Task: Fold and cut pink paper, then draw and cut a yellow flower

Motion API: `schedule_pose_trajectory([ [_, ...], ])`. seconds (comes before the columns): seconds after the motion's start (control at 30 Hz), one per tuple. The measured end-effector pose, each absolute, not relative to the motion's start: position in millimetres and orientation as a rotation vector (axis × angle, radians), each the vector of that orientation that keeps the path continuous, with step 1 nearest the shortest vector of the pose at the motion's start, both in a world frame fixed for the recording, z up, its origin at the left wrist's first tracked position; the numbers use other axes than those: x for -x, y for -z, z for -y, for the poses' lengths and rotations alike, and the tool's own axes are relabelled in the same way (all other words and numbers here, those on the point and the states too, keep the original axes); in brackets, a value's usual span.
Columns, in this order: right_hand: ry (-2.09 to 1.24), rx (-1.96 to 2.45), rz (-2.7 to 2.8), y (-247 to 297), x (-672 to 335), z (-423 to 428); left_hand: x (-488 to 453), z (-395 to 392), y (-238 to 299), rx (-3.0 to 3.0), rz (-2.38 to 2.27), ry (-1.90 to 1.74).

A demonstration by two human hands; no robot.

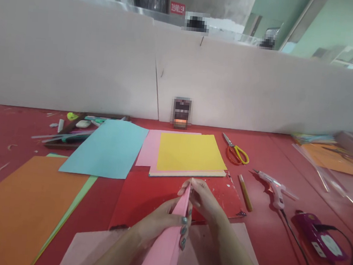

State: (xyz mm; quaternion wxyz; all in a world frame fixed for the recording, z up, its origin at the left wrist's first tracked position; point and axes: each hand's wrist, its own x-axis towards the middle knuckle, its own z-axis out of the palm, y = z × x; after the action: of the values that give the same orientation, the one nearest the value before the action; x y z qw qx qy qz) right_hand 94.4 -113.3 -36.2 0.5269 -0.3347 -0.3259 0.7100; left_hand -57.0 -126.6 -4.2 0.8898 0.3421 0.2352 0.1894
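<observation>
Lower centre, there's paper (160, 254) in the left hand (160, 220) and right hand (204, 197). At mid-right, scissors (233, 146) lie behind the glue gun (275, 186).

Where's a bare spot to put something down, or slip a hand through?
The red table shows bare between the scissors and the clear strips, beyond the glue gun. A narrower gap separates the glue gun from the gold stick. It's crowded left, where the blue sheet overlaps the tray, and centre, with the left hand and right hand on folded pink paper.
</observation>
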Motion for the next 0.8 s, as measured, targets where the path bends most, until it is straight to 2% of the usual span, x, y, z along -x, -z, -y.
schedule_pose_trajectory([
  [0.37, -1.612, 0.899, 0.812, 34.3, -93.7, 113.2, 53.8, 127.7, 3.1, -0.727, -0.536, -0.458],
  [0.8, -1.777, 0.479, 0.778, 38.0, -85.3, 114.4, 53.7, 130.7, 11.9, -0.575, -0.252, -0.447],
])
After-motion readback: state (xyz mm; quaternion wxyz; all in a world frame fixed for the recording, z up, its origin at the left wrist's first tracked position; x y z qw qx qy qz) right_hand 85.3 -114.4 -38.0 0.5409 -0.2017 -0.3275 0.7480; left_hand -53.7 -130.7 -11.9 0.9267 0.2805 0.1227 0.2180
